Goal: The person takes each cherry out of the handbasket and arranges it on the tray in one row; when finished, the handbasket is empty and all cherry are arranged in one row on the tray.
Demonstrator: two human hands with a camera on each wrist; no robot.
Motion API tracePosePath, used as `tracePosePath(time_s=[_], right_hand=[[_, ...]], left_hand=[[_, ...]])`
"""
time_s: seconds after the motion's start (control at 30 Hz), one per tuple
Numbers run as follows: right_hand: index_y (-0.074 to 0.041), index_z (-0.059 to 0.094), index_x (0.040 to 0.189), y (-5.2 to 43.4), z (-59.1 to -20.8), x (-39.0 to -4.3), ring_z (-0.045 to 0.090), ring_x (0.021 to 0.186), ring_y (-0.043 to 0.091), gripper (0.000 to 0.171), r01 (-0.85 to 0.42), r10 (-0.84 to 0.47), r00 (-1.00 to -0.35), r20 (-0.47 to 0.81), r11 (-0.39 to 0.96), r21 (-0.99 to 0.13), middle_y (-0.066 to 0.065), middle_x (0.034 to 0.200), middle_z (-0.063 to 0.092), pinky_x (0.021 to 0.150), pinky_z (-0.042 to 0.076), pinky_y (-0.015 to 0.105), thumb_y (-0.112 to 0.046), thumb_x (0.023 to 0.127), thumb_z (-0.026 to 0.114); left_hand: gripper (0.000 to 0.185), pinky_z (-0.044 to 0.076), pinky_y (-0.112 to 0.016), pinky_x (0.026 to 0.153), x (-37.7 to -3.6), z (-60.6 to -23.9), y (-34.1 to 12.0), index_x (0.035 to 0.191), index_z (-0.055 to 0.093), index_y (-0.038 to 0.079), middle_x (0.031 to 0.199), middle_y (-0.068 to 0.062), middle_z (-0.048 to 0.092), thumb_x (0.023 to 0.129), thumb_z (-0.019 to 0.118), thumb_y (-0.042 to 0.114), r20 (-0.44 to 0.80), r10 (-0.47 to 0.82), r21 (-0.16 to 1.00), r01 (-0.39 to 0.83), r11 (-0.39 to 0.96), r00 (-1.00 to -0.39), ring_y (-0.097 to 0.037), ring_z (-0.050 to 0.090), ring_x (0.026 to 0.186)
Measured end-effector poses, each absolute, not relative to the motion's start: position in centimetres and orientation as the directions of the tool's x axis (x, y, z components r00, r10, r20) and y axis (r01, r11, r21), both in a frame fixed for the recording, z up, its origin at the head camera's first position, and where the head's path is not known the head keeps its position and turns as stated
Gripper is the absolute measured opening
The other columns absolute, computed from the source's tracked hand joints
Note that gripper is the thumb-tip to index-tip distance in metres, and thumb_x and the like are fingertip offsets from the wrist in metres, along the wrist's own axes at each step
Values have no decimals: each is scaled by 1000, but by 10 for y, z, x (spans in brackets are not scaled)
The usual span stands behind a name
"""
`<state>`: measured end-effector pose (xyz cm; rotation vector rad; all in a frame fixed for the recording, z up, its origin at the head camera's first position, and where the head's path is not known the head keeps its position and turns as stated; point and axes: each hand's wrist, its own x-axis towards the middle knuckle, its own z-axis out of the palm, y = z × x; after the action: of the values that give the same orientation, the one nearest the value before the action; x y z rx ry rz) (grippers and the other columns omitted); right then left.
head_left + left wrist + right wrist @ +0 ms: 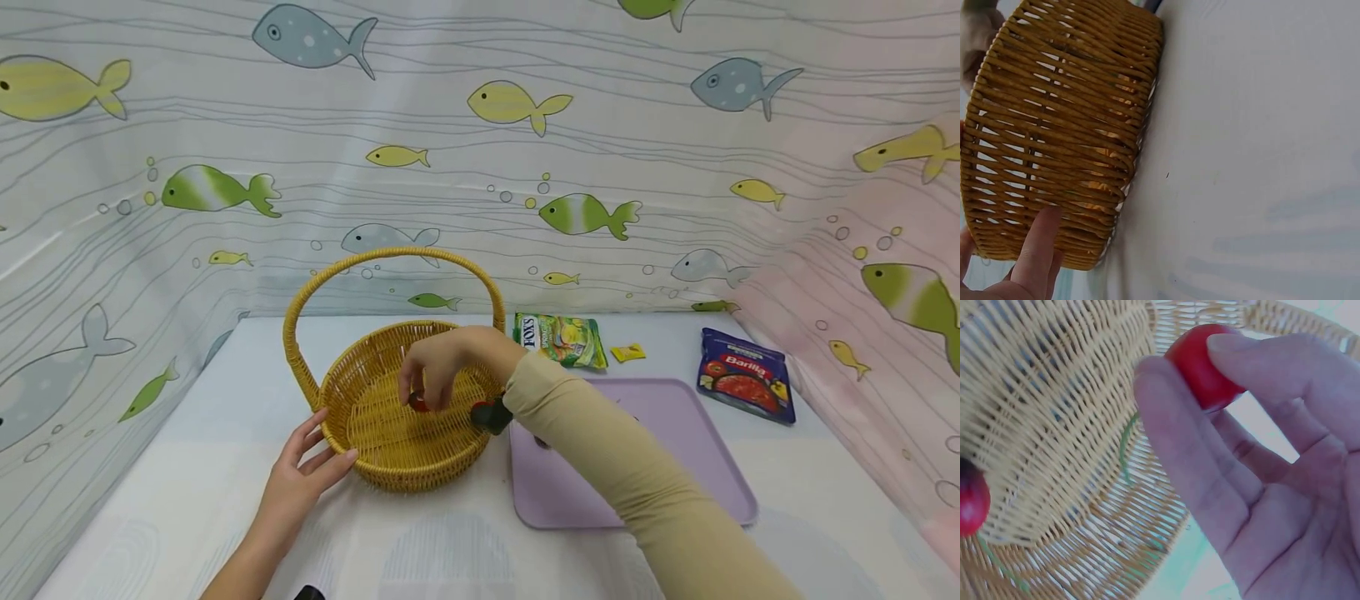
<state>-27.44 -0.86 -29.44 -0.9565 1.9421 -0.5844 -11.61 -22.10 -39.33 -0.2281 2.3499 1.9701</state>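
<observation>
A yellow wicker basket (397,468) with a tall hoop handle stands on the white table. My left hand (328,443) rests against its near-left wall, fingers straight; in the left wrist view one finger (1038,250) lies on the basket's weave (1066,125). My right hand (424,390) hovers over the inside of the basket and pinches a small red cherry (417,405). In the right wrist view the cherry (1200,362) sits between thumb and fingers (1260,369), its green stem hanging down. A second cherry (969,500) lies in the basket (1054,394).
A lilac tray (675,433) lies right of the basket, under my right forearm. Behind it are a green Fox's bag (562,337), a small yellow packet (627,352) and a blue Barilla pouch (746,385). Fish-print curtains wall in the table on three sides.
</observation>
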Motion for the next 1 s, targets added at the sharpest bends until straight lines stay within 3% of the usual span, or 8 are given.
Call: tracePosePath(time_s=[0.23, 0.4, 0.73, 1.0], right_hand=[[-10, 66, 103, 17, -280, -259, 60, 82, 14, 18, -616, -912, -284, -295, 409, -673, 2, 96, 61, 71, 52, 25, -4, 86, 65], [-11, 67, 109, 44, -276, -244, 60, 80, 7, 24, -709, -926, -330, -184, 372, -599, -3, 103, 61, 72, 49, 21, -6, 85, 68], [-12, 64, 104, 104, -284, -220, 57, 89, 8, 25, -718, -924, -374, -80, 343, -606, -7, 102, 59, 77, 51, 22, 0, 82, 68], [-14, 64, 100, 154, -301, -210, 58, 93, 12, 26, -647, -874, -478, -82, 414, -640, -7, 99, 59, 75, 52, 23, 3, 80, 68]], left_hand=[[79, 47, -22, 83, -115, -393, -221, 150, 13, 20, 148, -20, 14, 90, 64, 22, -135, -46, 976, -141, 164, -990, -36, 30, 131], [79, 48, -22, 84, -115, -392, -221, 150, 12, 21, 149, -20, 13, 90, 64, 23, -142, -48, 974, -148, 169, -989, -36, 29, 131], [80, 48, -22, 83, -114, -393, -223, 150, 12, 23, 149, -20, 12, 90, 64, 22, -146, -53, 973, -153, 171, -988, -36, 29, 131], [80, 48, -23, 83, -116, -394, -222, 151, 12, 22, 149, -19, 14, 90, 64, 23, -146, -54, 972, -154, 180, -988, -36, 30, 131]])
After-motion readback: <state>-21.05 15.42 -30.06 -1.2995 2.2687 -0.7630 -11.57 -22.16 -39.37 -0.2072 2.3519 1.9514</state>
